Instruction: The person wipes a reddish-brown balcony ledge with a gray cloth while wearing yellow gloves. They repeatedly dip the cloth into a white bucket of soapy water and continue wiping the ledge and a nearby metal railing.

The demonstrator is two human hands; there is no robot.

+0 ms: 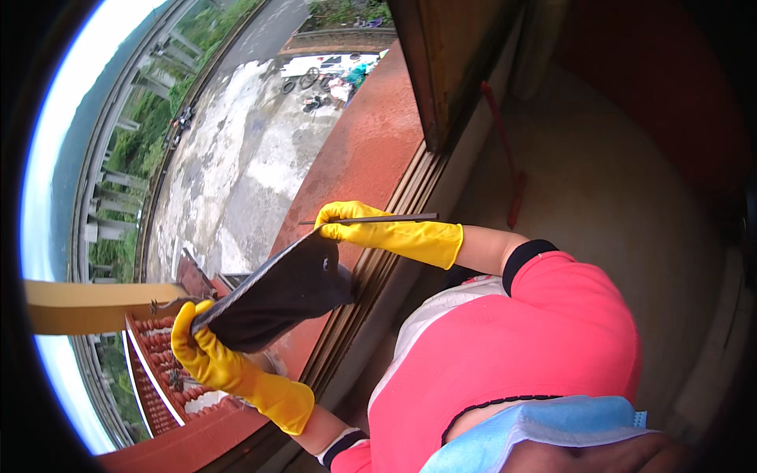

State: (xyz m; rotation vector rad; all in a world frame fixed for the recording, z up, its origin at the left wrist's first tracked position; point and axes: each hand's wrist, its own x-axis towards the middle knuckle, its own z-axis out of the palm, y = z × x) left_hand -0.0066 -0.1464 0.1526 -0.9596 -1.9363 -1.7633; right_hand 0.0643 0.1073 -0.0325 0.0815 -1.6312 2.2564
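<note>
Both my hands wear yellow rubber gloves and stretch a dark cloth (278, 295) between them. My left hand (222, 363) pinches one corner at the lower left. With its fingers bent, my right hand (349, 223) grips the opposite corner. A thin dark rod (390, 218) lies along the right glove, apparently held by the same hand. The cloth's upper edge is taut and lighter, and its body sags over a reddish ledge (361, 159). A small pale mark shows near the right end. Ridged sliding tracks (390, 236) run below my right forearm.
A brown frame or panel (449, 65) stands at the tracks' upper end. Inside, a red stick-like object (505, 154) is near the floor. Outside are a red baluster railing (159, 355), a yellow beam (106, 298) and a concrete yard (236, 148) well below, with tyres and a motorcycle.
</note>
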